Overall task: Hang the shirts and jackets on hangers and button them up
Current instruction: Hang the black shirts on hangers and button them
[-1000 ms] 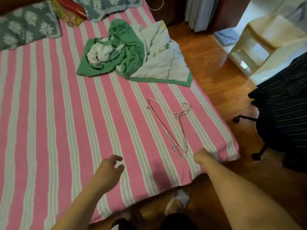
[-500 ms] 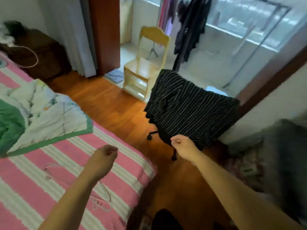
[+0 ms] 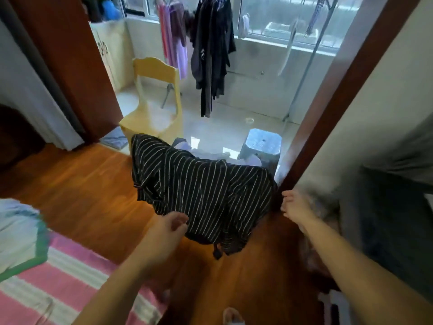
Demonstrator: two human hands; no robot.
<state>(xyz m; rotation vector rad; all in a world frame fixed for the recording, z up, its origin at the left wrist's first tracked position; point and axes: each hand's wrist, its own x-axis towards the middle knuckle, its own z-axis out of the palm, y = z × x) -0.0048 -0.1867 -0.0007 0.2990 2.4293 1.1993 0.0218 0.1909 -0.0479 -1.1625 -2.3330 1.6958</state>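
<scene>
We reach for striped shirt [image 3: 201,195], draped over chair by doorway: left hand [image 3: 167,227] at hem, fingers loosely curled, empty; right hand [image 3: 296,206] spread beside sleeve, ready to lift.

A yellow chair [image 3: 156,99] and grey stool [image 3: 261,145] stand beyond the wooden floor [image 3: 77,181].

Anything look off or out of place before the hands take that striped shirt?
The striped shirt is draped in a crumpled heap, apparently over a chair, not on a hanger, one corner dangling toward the floor. The left hand touches its lower edge; the right hand reaches its right side. Nothing looks damaged.
</scene>
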